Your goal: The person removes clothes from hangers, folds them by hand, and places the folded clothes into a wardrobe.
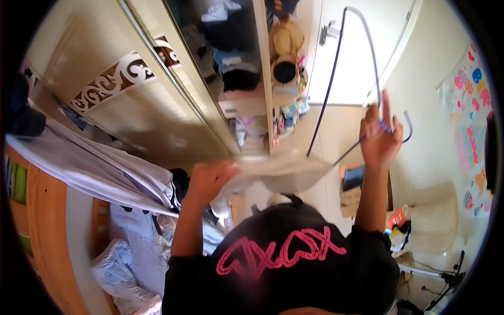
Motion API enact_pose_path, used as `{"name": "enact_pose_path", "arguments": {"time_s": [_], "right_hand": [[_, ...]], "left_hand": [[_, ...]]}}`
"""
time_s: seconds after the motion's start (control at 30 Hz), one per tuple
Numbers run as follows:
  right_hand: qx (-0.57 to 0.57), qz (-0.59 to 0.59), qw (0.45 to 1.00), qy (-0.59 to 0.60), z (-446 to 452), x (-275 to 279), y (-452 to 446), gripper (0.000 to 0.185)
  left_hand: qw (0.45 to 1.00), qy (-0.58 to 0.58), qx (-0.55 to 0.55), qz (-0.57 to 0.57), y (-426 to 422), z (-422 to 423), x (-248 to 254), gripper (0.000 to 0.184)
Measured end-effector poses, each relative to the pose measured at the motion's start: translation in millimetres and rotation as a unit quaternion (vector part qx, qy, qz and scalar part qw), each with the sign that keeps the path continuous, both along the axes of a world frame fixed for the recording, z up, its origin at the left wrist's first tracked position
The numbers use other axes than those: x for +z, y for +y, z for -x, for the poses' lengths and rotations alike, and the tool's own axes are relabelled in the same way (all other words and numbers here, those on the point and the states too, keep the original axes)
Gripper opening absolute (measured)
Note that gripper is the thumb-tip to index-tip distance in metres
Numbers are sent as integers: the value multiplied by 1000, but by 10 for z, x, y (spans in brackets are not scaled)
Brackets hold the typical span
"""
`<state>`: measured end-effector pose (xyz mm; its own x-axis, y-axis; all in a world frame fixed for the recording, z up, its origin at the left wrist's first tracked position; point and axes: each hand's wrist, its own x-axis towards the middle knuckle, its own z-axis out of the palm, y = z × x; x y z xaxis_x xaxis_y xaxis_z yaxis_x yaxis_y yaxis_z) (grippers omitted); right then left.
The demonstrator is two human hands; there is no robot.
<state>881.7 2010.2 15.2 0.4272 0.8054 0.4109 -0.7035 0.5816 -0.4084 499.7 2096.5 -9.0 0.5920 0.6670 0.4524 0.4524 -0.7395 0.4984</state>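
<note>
My right hand [380, 143] is raised and holds a dark purple-blue wire clothes hanger [326, 94] near its twisted neck, with one finger pointing up. The hook curves out to the right of the fingers, and the long frame reaches up in front of the door. Blurred by motion, a pale beige piece of cloth [294, 170] stretches between the hanger's lower end and my left hand [207, 181]. My left fingers are closed on the cloth's left edge. What kind of garment it is, I cannot tell. Part of the hanger's frame is hidden behind or inside the cloth.
A wardrobe with sliding doors [105, 79] stands left, its open section [231, 58] full of clothes. Shelves with hats and bottles [286, 68] adjoin it. A white door [357, 63] is ahead. A bed [136, 252] lies left, a cream chair [433, 220] right.
</note>
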Motion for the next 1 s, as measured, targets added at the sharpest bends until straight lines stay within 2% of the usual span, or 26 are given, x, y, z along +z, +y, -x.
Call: {"name": "enact_pose_path", "arguments": {"time_s": [0.1,0.13,0.17,0.23,0.27,0.37,0.4,0.43,0.5,0.57,0.6,0.63,0.67,0.7,0.8,0.87,0.9,0.97,1.0], "right_hand": [[-82,-36,996,30,-14,109,53,51],[-111,-34,992,-48,-13,58,109,49],[-103,-2,989,-109,39,25,144,38],[5,41,977,-209,67,-83,178,27],[-1,81,985,-155,12,-27,94,22],[-45,-145,980,-127,-280,85,74,19],[-56,-110,987,-101,-234,103,102,19],[-43,-50,986,-154,-261,47,131,20],[-144,-2,967,-208,-345,-21,250,23],[-392,94,893,-200,-444,95,314,29],[-414,114,852,-301,-584,84,295,33],[-454,187,797,-351,-611,26,337,31],[-453,238,728,-457,-609,-84,373,31],[-443,282,645,-555,-598,-254,423,32],[-178,268,758,-568,-502,-988,707,31],[-26,262,763,-591,-257,-1327,901,32],[41,258,763,-591,-90,-1394,986,34],[111,175,782,-588,164,-1474,1164,39],[146,137,792,-576,256,-1521,1241,40]], "left_hand": [[998,-15,-55,35,142,-245,61,15],[995,-29,-81,44,190,-340,69,16],[994,-29,-102,20,223,-444,82,16],[989,-29,-143,-32,275,-635,96,15],[988,-27,-146,-43,304,-704,86,15],[986,-21,-156,-60,466,-890,77,15],[987,-16,-154,-48,512,-925,56,15],[988,-11,-151,-38,546,-955,42,16],[987,-11,-154,-43,603,-1005,55,15],[989,-13,-147,-17,677,-1044,78,16],[990,-14,-140,15,694,-1034,82,16],[990,-14,-132,47,714,-1027,92,16],[988,-9,-145,48,734,-1023,119,17],[986,-5,-157,48,750,-1023,164,18],[969,24,-246,10,779,-1010,327,23],[945,29,-326,-9,731,-1037,463,27],[938,-11,-345,42,677,-1063,502,28],[912,-92,-376,137,588,-1108,575,28],[897,-97,-403,151,614,-1136,640,28]]}}
